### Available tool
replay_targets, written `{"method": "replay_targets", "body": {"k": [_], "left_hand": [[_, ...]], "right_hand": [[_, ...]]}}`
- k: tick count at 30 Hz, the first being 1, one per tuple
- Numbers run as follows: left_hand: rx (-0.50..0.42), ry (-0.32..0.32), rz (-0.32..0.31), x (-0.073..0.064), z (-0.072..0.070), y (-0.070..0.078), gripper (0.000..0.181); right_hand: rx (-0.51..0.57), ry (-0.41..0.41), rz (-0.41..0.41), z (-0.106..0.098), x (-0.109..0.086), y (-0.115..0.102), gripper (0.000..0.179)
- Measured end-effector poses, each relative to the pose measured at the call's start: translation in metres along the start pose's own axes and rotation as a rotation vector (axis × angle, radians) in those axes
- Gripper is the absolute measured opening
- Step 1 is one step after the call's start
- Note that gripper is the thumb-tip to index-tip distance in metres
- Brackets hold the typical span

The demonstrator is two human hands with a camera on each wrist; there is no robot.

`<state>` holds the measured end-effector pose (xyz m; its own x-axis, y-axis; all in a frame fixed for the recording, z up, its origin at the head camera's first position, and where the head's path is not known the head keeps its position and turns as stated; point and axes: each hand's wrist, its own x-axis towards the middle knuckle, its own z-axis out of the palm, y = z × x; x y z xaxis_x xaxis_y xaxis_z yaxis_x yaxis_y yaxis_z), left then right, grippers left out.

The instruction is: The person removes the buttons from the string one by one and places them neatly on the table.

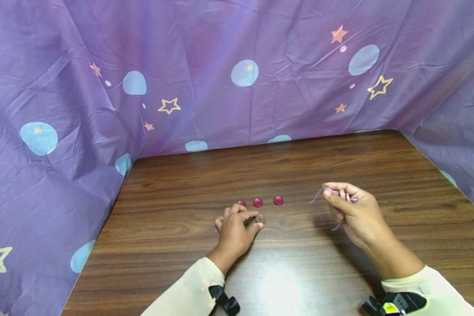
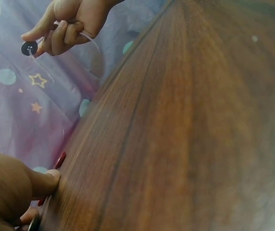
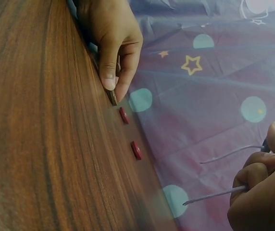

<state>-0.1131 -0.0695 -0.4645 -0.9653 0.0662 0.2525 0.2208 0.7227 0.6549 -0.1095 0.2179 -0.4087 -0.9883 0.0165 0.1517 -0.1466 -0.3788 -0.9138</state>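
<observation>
My left hand [image 1: 233,232] is low over the table, with thumb and index finger pinching the edges of a brown button [image 1: 260,218]. Just beyond it lies a short row of red buttons: one on the right [image 1: 278,200], one in the middle [image 1: 258,202], and one on the left [image 1: 242,203] partly behind the left fingers. Raised over the table to the right, my right hand [image 1: 357,215] grips a thin purple string [image 1: 317,196] whose ends hang loose. A dark button [image 2: 29,48] shows at its fingertips in the left wrist view, with string through its holes.
The brown wooden table [image 1: 181,188] has its far edge against a purple curtain [image 1: 205,52] with stars and blue dots, which also hangs along both sides. Light glares off the tabletop near the front. Each wrist wears a black camera strap.
</observation>
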Motion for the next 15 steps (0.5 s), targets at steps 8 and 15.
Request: {"method": "replay_targets", "body": {"k": [8,15], "left_hand": [[-0.005,0.002,0.006,0.0004,-0.0004,-0.0011,0.032],[-0.025,0.009,0.008,0.0000,-0.0001,-0.0014,0.037]], "right_hand": [[0.006,0.004,0.007,0.0000,0.0005,-0.0012,0.030],[0.019,0.017,0.014,-0.0005,0.0004,-0.0008,0.027]]}}
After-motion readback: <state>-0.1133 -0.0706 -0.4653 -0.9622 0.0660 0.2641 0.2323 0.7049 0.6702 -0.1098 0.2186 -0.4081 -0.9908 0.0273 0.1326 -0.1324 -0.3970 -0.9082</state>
